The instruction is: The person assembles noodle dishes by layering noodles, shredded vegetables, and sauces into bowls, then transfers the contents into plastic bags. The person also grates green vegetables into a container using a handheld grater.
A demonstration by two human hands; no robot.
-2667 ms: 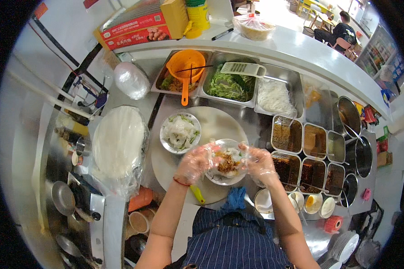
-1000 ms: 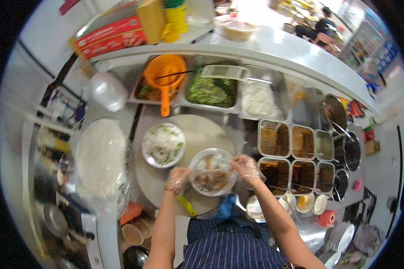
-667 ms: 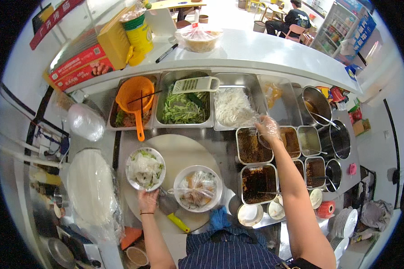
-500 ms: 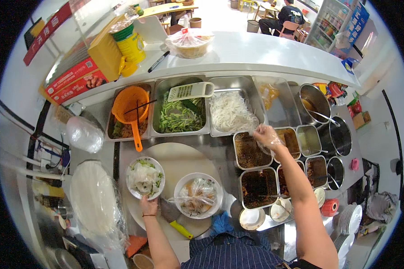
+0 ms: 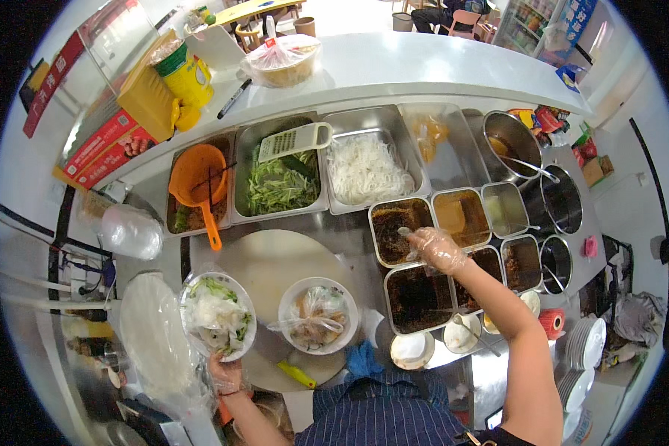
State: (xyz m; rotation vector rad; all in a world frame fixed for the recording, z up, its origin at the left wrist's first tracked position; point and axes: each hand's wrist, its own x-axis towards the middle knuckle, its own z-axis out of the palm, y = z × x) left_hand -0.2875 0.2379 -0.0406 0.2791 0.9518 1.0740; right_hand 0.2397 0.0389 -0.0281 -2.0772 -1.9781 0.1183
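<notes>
My left hand (image 5: 224, 374), in a clear plastic glove, grips the near rim of a white bowl (image 5: 251, 321) at the left. In that bowl lie white noodles (image 5: 214, 311) and shredded cucumber (image 5: 219, 288). My right hand (image 5: 437, 249), also gloved, is closed above the near edge of a metal tray of dark brown sauce (image 5: 398, 223). A small shiny bit shows at its fingertips; I cannot make out what it belongs to. A second white bowl (image 5: 353, 327) holding a knotted clear bag of food (image 5: 316, 320) stands on the round board (image 5: 275, 249).
Behind are metal trays with an orange strainer (image 5: 198, 175), cucumber shreds under a grater (image 5: 293, 143), and noodles (image 5: 364, 167). Several sauce trays and pots (image 5: 561, 199) fill the right. A green-handled tool (image 5: 296, 374) lies near me. Stacked plates (image 5: 586, 343) stand at the right.
My right hand has come from the noodle tray's corner toward me, over the dark sauce tray. My left hand has moved the bowl left and nearer. The whole view has shifted slightly.
</notes>
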